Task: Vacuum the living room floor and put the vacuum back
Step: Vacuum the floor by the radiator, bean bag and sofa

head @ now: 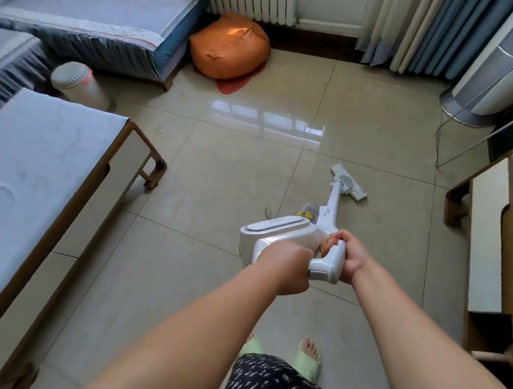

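Glossy beige tiled floor [240,150] is filling the frame's middle; an orange beanbag [229,46] is sitting on it at upper centre; a white vacuum head [349,186] is resting right of centre; a white bin [79,83] is standing at upper left.

Left hand [283,272] fingers hidden — sofa [88,21] cut off.

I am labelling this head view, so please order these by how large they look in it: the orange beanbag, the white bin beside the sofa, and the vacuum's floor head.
1. Orange beanbag, clearly largest.
2. White bin.
3. Floor head, smallest, though it lies nearer the camera than the others.
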`<state>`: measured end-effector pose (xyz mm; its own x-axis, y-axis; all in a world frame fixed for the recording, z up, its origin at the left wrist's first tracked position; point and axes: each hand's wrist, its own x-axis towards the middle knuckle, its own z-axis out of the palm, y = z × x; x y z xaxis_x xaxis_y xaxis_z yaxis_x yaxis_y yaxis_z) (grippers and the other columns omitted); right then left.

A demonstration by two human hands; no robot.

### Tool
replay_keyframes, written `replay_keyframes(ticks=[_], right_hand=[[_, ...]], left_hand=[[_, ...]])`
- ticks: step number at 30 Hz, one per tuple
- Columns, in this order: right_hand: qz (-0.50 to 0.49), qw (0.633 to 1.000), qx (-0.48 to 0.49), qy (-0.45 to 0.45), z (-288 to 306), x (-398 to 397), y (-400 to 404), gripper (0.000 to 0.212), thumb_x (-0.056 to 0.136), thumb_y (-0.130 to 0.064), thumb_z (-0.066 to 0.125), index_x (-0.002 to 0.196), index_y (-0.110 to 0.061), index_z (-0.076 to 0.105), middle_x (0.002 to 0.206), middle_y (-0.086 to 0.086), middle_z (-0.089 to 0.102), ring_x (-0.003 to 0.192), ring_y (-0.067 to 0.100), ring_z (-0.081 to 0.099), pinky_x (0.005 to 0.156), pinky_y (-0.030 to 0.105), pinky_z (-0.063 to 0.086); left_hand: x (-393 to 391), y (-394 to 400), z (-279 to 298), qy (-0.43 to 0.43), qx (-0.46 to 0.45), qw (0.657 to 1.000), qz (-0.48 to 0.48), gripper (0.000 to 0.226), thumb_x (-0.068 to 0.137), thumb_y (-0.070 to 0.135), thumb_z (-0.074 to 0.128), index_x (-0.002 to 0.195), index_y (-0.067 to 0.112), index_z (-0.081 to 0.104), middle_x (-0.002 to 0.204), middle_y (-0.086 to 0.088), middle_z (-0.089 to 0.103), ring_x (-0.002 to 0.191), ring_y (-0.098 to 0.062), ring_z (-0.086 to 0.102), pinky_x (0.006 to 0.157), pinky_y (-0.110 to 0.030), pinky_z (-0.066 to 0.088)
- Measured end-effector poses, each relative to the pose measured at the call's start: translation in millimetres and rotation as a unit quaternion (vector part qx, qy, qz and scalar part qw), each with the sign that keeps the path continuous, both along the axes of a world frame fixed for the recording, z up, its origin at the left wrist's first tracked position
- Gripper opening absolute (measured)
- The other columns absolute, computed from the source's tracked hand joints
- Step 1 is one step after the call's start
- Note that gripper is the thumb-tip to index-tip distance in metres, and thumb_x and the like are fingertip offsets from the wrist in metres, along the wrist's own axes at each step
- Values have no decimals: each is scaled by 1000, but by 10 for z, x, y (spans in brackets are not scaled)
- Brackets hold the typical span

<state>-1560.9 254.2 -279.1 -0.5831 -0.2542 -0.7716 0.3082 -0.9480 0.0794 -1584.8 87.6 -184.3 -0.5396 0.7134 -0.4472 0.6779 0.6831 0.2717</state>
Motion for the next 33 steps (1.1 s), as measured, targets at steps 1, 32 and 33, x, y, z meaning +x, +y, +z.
replay_keyframes(ticks=[1, 32, 33], right_hand=[[8, 1000, 1, -1, 31, 10, -30, 58, 14, 23, 72, 54, -8, 44, 48, -1, 44, 33, 9, 46, 34, 22, 45], [70, 995, 69, -16, 75, 460, -1744, 23, 68, -8, 46, 46, -10, 41, 45, -2, 40, 33, 9, 43, 34, 20, 43], [67, 995, 69, -16, 83, 431, -1699, 22, 68, -7, 46, 46, -10, 41, 45, -2, 40, 33, 9, 43, 34, 20, 43]], left_hand=[[21, -27, 9, 0, 0, 1000, 7, 11, 78, 18, 58, 88, 17, 63, 80, -1, 62, 77, -26, 56, 62, -28, 43], [701, -1703, 42, 24, 21, 998, 49, 9, 82, 26, 55, 81, 25, 46, 89, -3, 65, 80, -27, 55, 63, -28, 33], [661, -1659, 34, 25, 23, 998, 49, 9, 82, 26, 56, 81, 25, 47, 89, -3, 65, 78, -27, 54, 63, -28, 33]])
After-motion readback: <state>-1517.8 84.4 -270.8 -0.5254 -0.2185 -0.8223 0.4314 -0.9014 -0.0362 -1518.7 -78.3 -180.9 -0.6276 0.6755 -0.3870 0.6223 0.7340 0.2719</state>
